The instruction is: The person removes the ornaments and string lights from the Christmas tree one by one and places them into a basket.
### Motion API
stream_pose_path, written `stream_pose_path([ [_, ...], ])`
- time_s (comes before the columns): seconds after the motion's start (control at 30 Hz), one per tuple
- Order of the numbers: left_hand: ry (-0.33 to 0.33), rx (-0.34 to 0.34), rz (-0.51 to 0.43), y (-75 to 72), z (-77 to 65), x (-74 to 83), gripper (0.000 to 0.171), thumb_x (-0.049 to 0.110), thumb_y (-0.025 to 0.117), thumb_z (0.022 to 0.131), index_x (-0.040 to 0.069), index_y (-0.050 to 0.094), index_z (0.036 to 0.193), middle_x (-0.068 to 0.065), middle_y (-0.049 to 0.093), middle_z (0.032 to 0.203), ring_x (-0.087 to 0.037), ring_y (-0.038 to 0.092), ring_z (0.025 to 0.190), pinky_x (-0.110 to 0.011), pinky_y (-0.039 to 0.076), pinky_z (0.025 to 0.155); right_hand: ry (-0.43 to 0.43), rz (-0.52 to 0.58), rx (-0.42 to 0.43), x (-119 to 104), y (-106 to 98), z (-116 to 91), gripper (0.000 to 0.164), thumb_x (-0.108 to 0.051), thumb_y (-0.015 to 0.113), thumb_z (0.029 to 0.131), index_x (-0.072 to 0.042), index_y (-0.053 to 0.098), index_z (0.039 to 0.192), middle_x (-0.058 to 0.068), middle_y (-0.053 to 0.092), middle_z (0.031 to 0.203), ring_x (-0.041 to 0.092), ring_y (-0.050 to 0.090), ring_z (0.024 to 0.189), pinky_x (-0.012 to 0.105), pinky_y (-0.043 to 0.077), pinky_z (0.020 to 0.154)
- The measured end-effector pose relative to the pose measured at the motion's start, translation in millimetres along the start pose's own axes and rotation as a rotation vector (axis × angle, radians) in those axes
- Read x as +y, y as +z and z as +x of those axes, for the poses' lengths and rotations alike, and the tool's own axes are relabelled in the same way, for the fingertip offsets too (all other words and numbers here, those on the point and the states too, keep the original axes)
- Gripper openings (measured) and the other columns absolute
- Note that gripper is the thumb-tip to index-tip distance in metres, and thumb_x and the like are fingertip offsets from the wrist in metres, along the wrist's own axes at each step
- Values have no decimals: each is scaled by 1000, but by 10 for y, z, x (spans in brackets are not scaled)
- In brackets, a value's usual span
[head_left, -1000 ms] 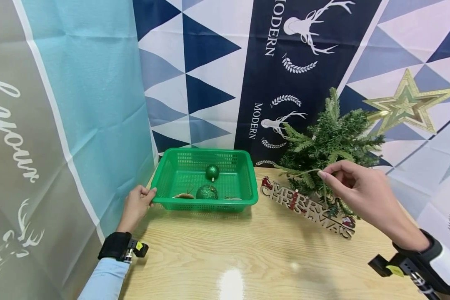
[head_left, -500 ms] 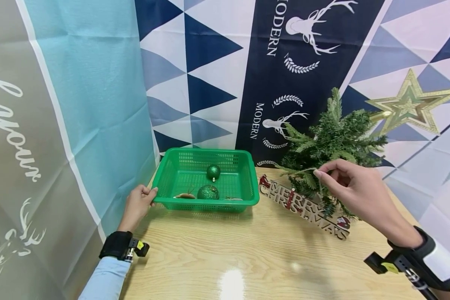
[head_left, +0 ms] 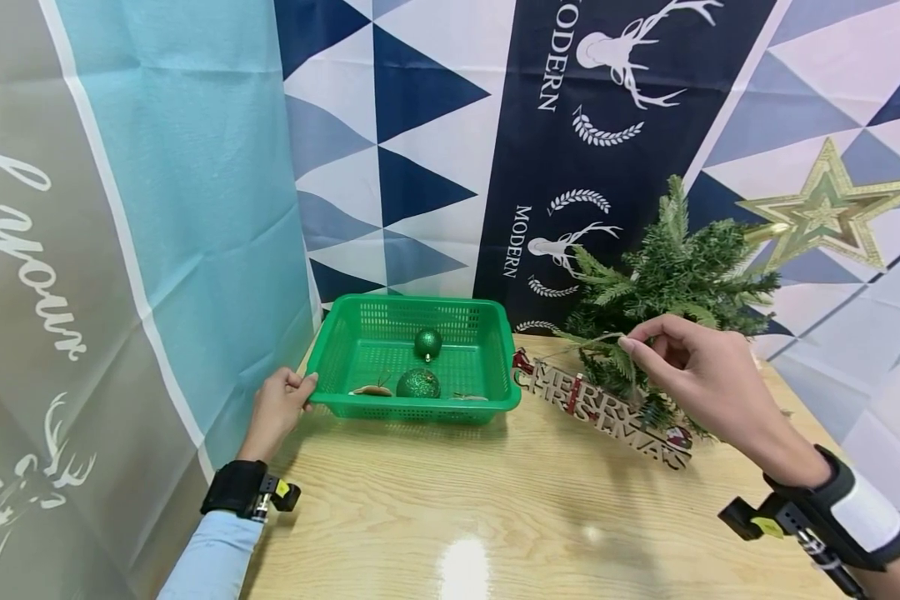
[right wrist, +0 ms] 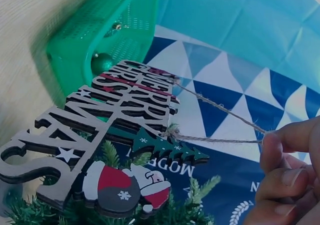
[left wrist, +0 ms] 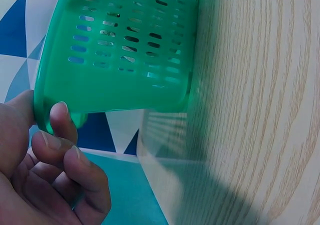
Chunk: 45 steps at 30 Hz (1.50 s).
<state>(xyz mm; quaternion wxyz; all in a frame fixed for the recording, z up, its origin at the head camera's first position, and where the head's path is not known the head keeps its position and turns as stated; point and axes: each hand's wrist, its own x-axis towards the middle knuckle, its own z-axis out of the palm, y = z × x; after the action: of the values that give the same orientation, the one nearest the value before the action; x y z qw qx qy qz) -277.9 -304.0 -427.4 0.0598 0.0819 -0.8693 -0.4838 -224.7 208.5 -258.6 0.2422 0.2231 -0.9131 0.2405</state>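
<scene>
A wooden "Merry Christmas" sign [head_left: 607,408] hangs at a tilt from a twine loop [right wrist: 220,140]. My right hand [head_left: 697,375] pinches that twine between thumb and forefinger, above and in front of the small Christmas tree [head_left: 682,267]. In the right wrist view the sign carries a Santa figure [right wrist: 125,187] and a green tree shape. My left hand [head_left: 279,407] grips the near left corner of a green plastic basket [head_left: 412,408], thumb and fingers on its rim. Inside the basket lie two glittery green baubles [head_left: 418,383] and some small flat ornaments [head_left: 372,390], partly hidden by the front wall.
A gold star [head_left: 828,208] sticks out to the right from the tree. Patterned cloth [head_left: 420,125] stands behind the basket, and a blue and grey curtain [head_left: 195,208] borders the left side. The wooden table [head_left: 390,500] extends in front.
My right hand has moved slightly left with the hanging sign, whose left end now comes close to the basket's right side in the head view. My left hand keeps its grip on the basket.
</scene>
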Motion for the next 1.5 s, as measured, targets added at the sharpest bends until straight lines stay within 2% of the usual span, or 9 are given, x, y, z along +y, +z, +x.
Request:
stream_pose_path([
  [0.23, 2, 6, -1, 0, 4, 8, 31, 32, 57, 108, 4, 51, 96, -12, 67, 77, -20, 43, 51, -33, 35, 48, -12, 11, -5, -19, 24, 28, 3, -19, 71, 100, -20, 73, 103, -12, 56, 63, 6, 46, 50, 21, 34, 52],
  [0.5, 8, 5, 0, -6, -6, 5, 33, 33, 57, 108, 4, 50, 95, -9, 66, 76, -21, 44, 52, -34, 34, 48, -17, 38, -17, -50, 57, 49, 4, -19, 70, 101, -20, 73, 103, -11, 54, 62, 7, 45, 50, 21, 33, 52],
  [0.67, 13, 5, -6, -10, -3, -1, 33, 33, 57, 108, 4, 50, 95, -11, 66, 77, -21, 44, 52, -34, 34, 48, -28, 44, -28, -80, 78, 61, 4, -19, 68, 103, -21, 72, 103, -10, 54, 63, 7, 46, 51, 21, 35, 53],
  [0.9, 14, 15, -7, -4, -3, -9, 34, 35, 58, 107, 4, 51, 96, -20, 69, 83, -21, 46, 53, -34, 34, 47, -39, 43, -34, -109, 120, 88, 4, -18, 68, 103, -20, 72, 103, -11, 51, 63, 7, 44, 51, 21, 34, 54],
  [1.2, 17, 20, -10, 7, 7, -25, 32, 33, 57, 108, 4, 51, 95, -20, 69, 84, -21, 45, 52, -33, 35, 48, -55, 55, -40, -158, 170, 137, 4, -20, 69, 102, -22, 71, 102, -13, 52, 60, 6, 45, 48, 21, 35, 52],
  [1.5, 11, 17, -15, 4, 7, -14, 32, 32, 58, 108, 4, 50, 94, -23, 69, 86, -21, 44, 52, -33, 34, 48, -93, 61, -38, -194, 261, 198, 5, -18, 69, 102, -23, 71, 101, -13, 51, 64, 5, 44, 51, 21, 35, 57],
])
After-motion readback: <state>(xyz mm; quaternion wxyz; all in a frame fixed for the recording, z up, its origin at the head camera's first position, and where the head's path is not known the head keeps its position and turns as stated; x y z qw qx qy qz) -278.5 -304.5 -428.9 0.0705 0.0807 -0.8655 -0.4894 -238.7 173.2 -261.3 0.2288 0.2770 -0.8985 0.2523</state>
